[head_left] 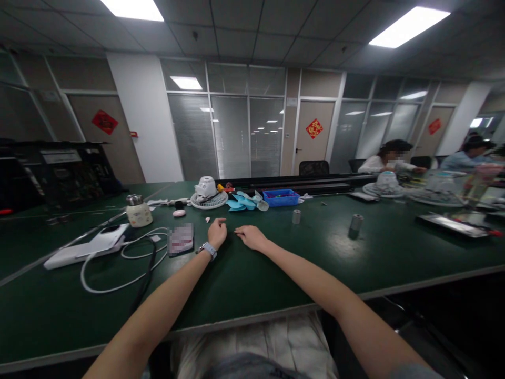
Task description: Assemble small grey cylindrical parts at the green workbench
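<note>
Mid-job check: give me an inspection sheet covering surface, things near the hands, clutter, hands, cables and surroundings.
Surface: green tabletop, glare toward the right.
Things near the hands: small pink piece beyond the left hand; blue fan blades farther back.
Clutter: jar, white fan part, blue basket, two metal cylinders.
Hands: left and right hand close together but apart; nothing seen held.
Cables: white cable looped on the left; dark cable beside it.
Surroundings: people at the far right; door with a red sign.
</note>
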